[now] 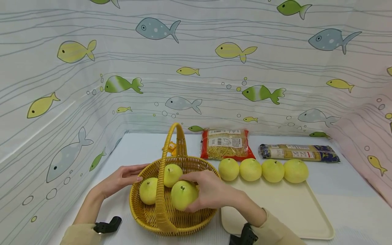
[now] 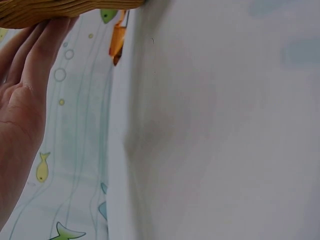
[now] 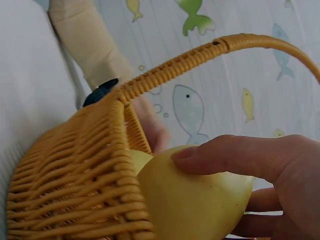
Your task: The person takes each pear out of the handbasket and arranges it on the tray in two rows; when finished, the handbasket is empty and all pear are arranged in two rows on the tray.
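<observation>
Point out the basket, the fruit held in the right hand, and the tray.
Basket (image 1: 196, 164): head view, back inner wall.
Held fruit (image 1: 183, 197): head view, middle of its visible side.
Tray (image 1: 286, 206): head view, bare flat surface.

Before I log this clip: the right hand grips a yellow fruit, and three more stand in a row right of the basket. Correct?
Not quite: the row right of the basket has four yellow fruits, not three, as the head view shows. The right hand does grip another.
</observation>
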Tool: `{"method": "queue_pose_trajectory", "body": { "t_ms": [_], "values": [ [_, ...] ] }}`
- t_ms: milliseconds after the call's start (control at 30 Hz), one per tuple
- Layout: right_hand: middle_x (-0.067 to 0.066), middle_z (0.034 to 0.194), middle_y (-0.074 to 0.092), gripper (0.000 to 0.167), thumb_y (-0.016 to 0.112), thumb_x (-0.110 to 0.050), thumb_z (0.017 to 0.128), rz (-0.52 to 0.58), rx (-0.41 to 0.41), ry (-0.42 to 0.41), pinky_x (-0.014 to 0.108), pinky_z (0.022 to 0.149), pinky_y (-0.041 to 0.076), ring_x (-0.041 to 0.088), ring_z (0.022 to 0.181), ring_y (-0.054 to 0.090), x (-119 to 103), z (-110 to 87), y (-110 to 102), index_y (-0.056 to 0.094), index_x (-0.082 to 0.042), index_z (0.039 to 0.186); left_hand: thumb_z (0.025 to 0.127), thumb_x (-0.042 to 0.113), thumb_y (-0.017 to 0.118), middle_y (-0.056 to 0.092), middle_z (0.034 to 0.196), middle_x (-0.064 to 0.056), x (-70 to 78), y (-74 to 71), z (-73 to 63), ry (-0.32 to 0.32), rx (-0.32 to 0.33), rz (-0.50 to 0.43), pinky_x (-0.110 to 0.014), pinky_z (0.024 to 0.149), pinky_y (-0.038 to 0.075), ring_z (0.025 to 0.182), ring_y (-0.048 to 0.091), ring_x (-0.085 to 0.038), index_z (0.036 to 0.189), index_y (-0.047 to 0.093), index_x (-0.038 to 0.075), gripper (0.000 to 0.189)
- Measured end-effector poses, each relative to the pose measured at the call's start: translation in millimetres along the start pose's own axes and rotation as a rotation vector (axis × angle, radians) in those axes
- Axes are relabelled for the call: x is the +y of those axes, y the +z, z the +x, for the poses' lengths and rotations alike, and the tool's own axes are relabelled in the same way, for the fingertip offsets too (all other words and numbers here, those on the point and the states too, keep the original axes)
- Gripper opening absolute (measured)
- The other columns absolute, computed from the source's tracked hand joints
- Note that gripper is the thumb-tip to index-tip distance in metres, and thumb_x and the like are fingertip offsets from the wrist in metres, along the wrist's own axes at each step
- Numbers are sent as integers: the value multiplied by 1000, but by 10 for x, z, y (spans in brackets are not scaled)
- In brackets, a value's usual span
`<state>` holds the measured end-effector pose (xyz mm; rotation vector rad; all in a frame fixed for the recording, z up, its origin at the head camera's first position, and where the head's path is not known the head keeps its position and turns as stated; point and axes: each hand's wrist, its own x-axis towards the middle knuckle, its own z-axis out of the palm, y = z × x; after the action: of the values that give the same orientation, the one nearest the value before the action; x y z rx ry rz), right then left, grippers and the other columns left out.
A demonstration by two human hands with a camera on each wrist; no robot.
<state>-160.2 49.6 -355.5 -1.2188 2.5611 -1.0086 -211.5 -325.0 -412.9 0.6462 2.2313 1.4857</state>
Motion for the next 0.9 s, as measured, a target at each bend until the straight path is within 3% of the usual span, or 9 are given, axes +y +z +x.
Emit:
{"method": "queue_pose_trajectory", "body": {
  "t_ms": [367, 900],
  "values": [
    [-11, 117, 68, 64, 89, -26, 70, 68, -9, -1, 24, 84, 51, 6, 100, 59, 45, -82, -233, 65, -20, 129, 102, 13, 53, 41, 155, -20, 5, 0, -3, -17, 0, 12, -17, 99, 45, 128, 53, 1, 152, 41, 4, 52],
    [-11, 120, 68, 66, 88, -30, 71, 21, 48, 45, 27, 79, 53, 10, 97, 59, 101, -195, -449, 65, -23, 132, 102, 12, 53, 40, 155, -21, -1, 0, 1, -6, -5, -1, -18, 99, 46, 127, 55, -1, 152, 40, 3, 53]
  ]
}}
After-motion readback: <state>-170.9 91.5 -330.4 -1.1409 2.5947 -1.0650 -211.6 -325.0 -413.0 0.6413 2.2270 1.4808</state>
